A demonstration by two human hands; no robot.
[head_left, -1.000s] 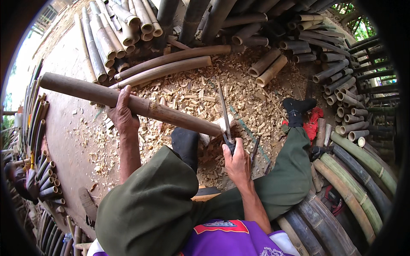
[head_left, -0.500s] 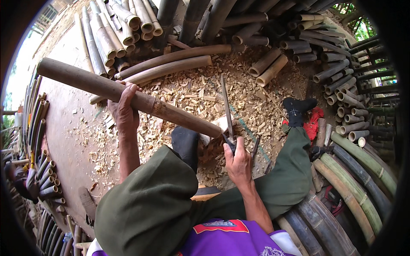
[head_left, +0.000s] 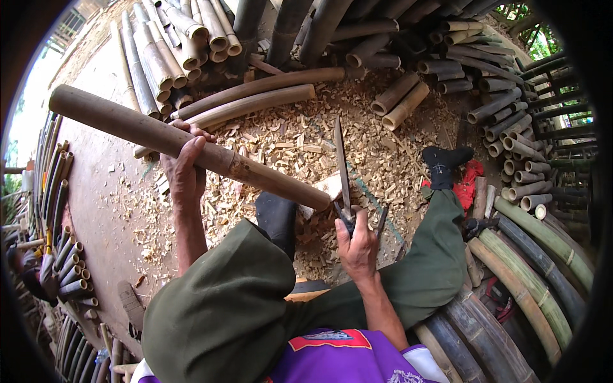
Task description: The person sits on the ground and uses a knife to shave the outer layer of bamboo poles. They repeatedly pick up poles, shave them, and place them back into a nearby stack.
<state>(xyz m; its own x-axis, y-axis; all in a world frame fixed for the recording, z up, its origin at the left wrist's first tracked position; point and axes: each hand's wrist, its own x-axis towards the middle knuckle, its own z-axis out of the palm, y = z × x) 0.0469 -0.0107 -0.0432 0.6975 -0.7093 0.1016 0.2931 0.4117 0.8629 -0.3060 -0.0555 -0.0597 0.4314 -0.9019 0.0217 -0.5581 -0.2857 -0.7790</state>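
A thick brown bamboo tube (head_left: 121,121) slants across in front of me, its far end at the upper left and its near end low, close to my right hand. My left hand (head_left: 185,158) is wrapped around the tube near its middle, at the left of a node. In my right hand (head_left: 357,246) is the dark handle of a long-bladed knife (head_left: 342,166), whose blade points up and away from me. The blade stands just right of the tube's near end; whether they touch I cannot tell. A pale wood block (head_left: 331,185) shows behind that end.
Wood chips (head_left: 287,137) cover the ground ahead. Two long bamboo poles (head_left: 255,105) lie beyond them, with bamboo stacks (head_left: 172,45) behind. Cut tubes (head_left: 517,150) are piled at the right, and green and dark poles (head_left: 530,255) lie beside my leg. My black-shod foot (head_left: 440,167) rests near red cloth (head_left: 470,179).
The bamboo tube has shifted slightly left and appears a little turned in my left hand. The knife in my right hand has tilted slightly, its tip moving right.
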